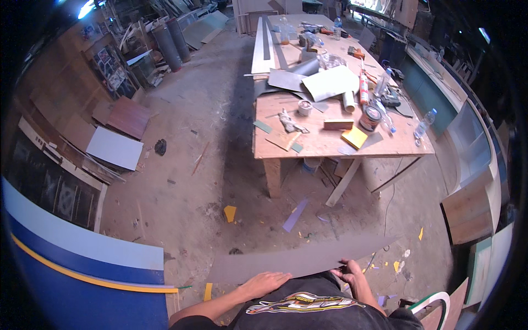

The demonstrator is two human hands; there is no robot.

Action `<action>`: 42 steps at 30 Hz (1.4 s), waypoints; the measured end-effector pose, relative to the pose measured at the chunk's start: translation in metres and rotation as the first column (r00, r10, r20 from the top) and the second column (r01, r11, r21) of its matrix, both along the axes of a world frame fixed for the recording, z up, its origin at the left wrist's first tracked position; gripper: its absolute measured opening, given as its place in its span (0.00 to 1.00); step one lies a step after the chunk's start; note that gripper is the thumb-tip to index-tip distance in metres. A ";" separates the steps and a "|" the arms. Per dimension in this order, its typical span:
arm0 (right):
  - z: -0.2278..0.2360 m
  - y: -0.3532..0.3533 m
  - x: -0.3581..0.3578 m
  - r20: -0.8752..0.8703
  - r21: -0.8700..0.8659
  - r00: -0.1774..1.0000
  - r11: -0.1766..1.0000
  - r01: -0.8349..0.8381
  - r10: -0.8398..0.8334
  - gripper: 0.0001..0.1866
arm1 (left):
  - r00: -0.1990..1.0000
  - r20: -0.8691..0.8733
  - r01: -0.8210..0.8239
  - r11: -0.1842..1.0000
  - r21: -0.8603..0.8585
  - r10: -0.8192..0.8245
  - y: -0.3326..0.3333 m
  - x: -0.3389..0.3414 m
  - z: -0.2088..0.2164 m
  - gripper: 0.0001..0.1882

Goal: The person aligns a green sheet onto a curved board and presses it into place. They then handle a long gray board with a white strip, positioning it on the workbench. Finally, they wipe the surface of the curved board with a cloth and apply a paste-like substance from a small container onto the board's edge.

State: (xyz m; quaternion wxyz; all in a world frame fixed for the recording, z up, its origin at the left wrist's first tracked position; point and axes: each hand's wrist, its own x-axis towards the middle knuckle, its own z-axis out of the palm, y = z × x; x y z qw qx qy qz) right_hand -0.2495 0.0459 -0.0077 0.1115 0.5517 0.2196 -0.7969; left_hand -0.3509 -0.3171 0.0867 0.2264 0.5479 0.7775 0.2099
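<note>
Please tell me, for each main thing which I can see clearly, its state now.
Grey sheet, unrolled, not folded
Left hand, laid on the sheet's near edge
Right hand, bent at the sheet's near edge; grip unclear
Wooden table, standing, cluttered
Bottle at its near right corner, upright, capped
White tub, upright
Yellow block, lying on the table

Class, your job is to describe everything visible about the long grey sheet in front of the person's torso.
The long grey sheet looks thin, plain and matte, perhaps laminate or board. It appears broader toward the left and narrows to a point at the right, though the fisheye lens may distort this. It is held in front of the torso, above the littered floor. The left hand lies along its near edge; the right hand's fingers curl at that edge. Its underside is hidden.
</note>
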 end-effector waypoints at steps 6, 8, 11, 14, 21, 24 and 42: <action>-0.073 -0.175 -0.107 -0.038 -0.231 0.993 0.966 -0.115 0.109 0.16 | 0.949 0.038 -0.305 0.944 -0.126 0.312 -0.163 -0.073 0.011 0.23; -0.082 -0.249 -0.150 0.003 -0.399 0.983 0.901 -0.169 0.185 0.15 | 0.852 0.145 -0.493 0.865 -0.095 0.502 -0.209 -0.087 0.029 0.21; -0.076 -0.361 -0.207 -0.035 -0.484 0.933 0.811 -0.329 0.358 0.15 | 0.603 0.377 -0.750 0.661 -0.032 0.703 -0.270 -0.098 0.070 0.17; -0.056 -0.451 -0.253 -0.167 -0.489 0.833 0.689 -0.534 0.527 0.16 | 0.457 0.372 -0.884 0.458 0.092 0.808 -0.307 -0.114 0.094 0.13; -0.014 -0.558 -0.395 -0.344 -0.042 0.568 0.593 -0.804 0.747 0.16 | 0.178 0.506 -0.959 0.035 0.280 0.844 -0.339 -0.160 0.086 0.09; 0.007 -0.589 -0.479 -0.390 0.239 0.382 0.493 -0.837 0.838 0.19 | 0.019 0.575 -0.967 -0.131 0.218 0.818 -0.343 -0.186 0.076 0.08; 0.111 -0.524 -1.016 -0.547 0.658 0.430 0.687 -0.309 0.718 0.25 | 0.175 0.219 -0.972 0.203 -0.116 0.960 -0.514 -0.555 -0.205 0.12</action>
